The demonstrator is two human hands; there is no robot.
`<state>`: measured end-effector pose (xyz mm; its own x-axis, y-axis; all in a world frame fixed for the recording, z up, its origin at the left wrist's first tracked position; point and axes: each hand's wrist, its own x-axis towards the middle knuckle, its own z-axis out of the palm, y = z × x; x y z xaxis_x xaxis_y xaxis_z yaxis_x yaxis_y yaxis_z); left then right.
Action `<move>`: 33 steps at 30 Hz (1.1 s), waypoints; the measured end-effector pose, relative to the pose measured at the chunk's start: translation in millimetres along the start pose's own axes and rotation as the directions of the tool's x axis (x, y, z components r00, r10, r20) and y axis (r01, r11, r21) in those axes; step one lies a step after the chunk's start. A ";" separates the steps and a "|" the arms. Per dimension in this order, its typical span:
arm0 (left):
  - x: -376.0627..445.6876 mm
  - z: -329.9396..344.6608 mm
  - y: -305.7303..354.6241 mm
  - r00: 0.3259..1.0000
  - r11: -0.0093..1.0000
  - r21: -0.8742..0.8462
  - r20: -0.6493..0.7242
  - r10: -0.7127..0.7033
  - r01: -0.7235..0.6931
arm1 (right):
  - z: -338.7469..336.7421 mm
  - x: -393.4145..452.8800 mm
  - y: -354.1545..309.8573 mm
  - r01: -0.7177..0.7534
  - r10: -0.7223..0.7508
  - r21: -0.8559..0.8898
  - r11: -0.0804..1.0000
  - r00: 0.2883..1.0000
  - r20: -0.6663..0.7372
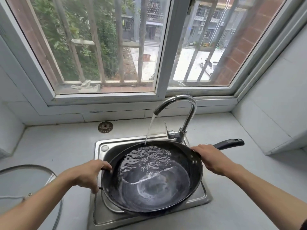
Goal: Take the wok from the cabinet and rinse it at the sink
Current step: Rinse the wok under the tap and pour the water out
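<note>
A large black wok [192, 178] sits over the small steel sink [99, 211], nearly covering it, and holds rippling water. Its long black handle [230, 143] points to the back right. Water runs from the chrome faucet [184, 113] into the wok's far side. My left hand [88, 175] grips the small loop handle on the wok's left rim. My right hand [209, 156] grasps the right rim where the long handle joins.
A round metal sink strainer [105, 127] lies on the grey counter behind the sink. A glass lid [33, 178] rests on the counter at the left, under my left forearm. A barred window rises behind the faucet, and a tiled wall closes the right side.
</note>
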<state>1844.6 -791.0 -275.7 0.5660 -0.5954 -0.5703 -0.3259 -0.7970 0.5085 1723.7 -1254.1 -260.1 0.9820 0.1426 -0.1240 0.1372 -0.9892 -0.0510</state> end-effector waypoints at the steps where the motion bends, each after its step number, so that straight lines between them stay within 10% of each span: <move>1: 1.1 2.0 -0.3 1.000 1.000 -0.002 -0.001 0.010 -0.010 | -0.2 -0.9 0.9 0.005 -0.005 -0.006 1.000 1.000 0.004; 19: -13.9 15.9 -37.3 0.969 0.945 -0.240 -0.162 0.185 -0.221 | 11.5 -12.3 7.8 0.004 -0.029 0.124 0.992 0.979 0.199; 26: -17.4 20.3 -37.5 0.730 0.906 -0.098 -0.632 0.262 -0.411 | 0.7 -8.0 5.6 0.076 -0.081 0.043 0.996 0.987 0.136; 33: -18.9 17.9 -44.4 0.653 0.915 -0.050 -0.717 0.246 -0.400 | -22.7 -5.9 7.2 0.136 -0.135 -0.032 0.990 0.991 0.022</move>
<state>1834.8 -746.2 -299.1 0.8321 -0.5113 0.2150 -0.4864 -0.4864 0.7258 1721.9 -1262.9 -237.3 0.9513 0.2757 -0.1380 0.2734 -0.9612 -0.0356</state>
